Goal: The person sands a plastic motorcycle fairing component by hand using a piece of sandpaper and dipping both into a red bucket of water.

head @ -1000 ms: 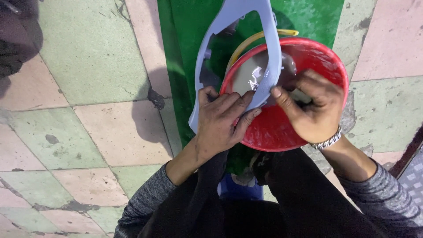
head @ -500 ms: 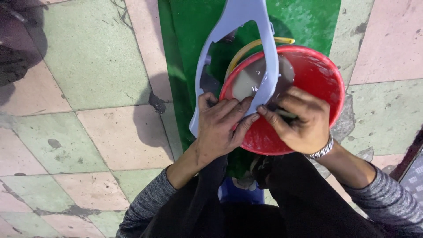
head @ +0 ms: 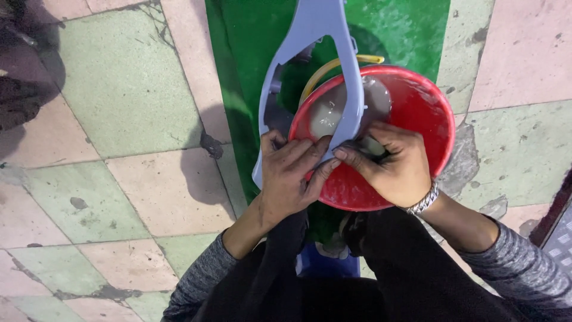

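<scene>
A pale blue-grey plastic panel (head: 319,36) with a large cut-out stretches away from me over a red basin (head: 426,113) holding murky grey water (head: 330,110). My left hand (head: 289,176) grips the panel's near end at the basin's left rim. My right hand (head: 396,164), with a metal bracelet on the wrist, presses a small dark piece against the panel's right arm, just above the water. Both hands are smeared with dark grime. What the small piece is I cannot make out.
A green mat (head: 250,59) lies under the basin on a floor of worn pink and green tiles (head: 113,119). A yellow hoop (head: 333,62) shows behind the basin rim. My dark-trousered knees fill the bottom, with a blue object (head: 325,262) between them.
My right hand has slid left along the panel toward my left hand. The panel and basin have stayed roughly in place.
</scene>
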